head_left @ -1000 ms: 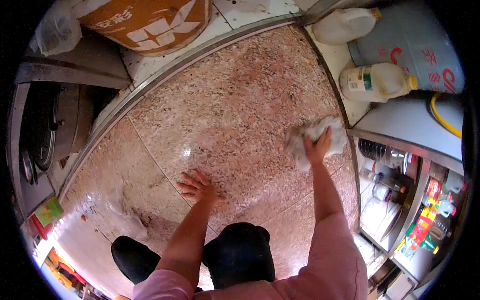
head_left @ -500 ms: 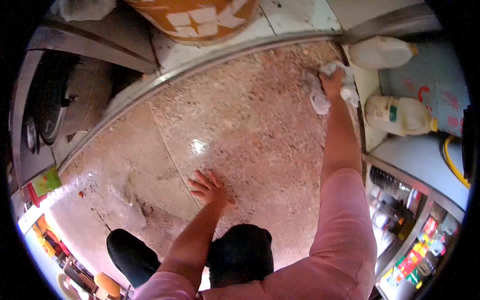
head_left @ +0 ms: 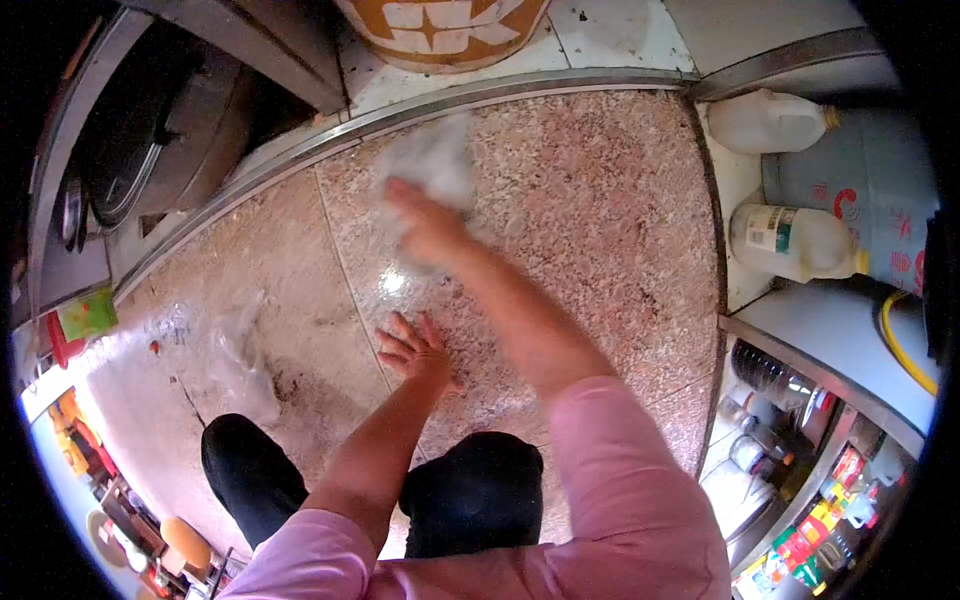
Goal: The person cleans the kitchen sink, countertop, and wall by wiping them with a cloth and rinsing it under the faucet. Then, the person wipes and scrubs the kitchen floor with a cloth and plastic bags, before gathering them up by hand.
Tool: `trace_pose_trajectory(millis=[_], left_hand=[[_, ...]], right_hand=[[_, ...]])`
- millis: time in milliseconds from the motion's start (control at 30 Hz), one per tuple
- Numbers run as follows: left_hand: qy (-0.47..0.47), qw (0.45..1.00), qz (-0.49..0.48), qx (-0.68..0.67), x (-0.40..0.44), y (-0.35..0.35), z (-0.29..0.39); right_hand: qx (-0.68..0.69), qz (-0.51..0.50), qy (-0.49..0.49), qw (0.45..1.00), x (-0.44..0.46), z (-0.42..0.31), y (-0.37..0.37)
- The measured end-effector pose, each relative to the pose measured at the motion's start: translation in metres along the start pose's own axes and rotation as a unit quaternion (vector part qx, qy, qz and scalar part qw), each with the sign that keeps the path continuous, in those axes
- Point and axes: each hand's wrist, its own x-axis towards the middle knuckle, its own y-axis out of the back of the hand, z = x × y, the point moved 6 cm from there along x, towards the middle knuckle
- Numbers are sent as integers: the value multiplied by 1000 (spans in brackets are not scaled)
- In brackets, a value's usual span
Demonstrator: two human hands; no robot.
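Speckled, wet-looking floor [head_left: 600,220] spreads out beneath my hands. At its far part, my right hand [head_left: 432,226] presses a white cloth [head_left: 435,160]; both are blurred by motion, and the cloth lies around and beyond the fingers. Nearer to me, my left hand [head_left: 415,350] rests flat with fingers spread, holding nothing. A bright reflection shows on the floor between the two hands. My dark-clothed knees [head_left: 472,495] are close behind the left hand.
An orange bucket [head_left: 445,35] stands past the metal strip [head_left: 520,90] edging the floor. Plastic jugs [head_left: 795,240] line the right side, above a shelf of bottles [head_left: 760,450]. Dark metal equipment [head_left: 150,150] occupies the left, and a clear plastic bag [head_left: 245,370] lies on the floor.
My right hand has swept the white cloth from the far right corner leftward across the floor. My left hand stays planted in about the same spot. The view has shifted slightly.
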Motion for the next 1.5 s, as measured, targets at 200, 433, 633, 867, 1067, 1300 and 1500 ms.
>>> trace_pose_trajectory(millis=[200, 433, 633, 867, 1067, 1300, 1500], left_hand=[[-49, 997, 45, -38, 9, -12, -3], [-110, 972, 143, -150, -2, 0, -6], [-317, 920, 110, -201, -52, 13, -57], [-518, 793, 213, -239, -100, -107, -367], [0, 863, 369, -345, -225, -245, -592], [311, 643, 187, -675, -228, -595, -545], [281, 613, 126, -728, -127, -581, -460]], right_hand=[[-224, -163, 30, 960, -3, 46, -117], [-220, 144, 157, 952, -175, -86, 123], [-620, 355, 200, 670, -176, -18, 115], [-721, 193, 281, 603, -41, 94, -234], [-667, -150, 384, 621, 47, 214, -494], [-129, -65, 82, 986, 19, 75, -400], [-196, 151, 186, 951, 0, -20, -117]])
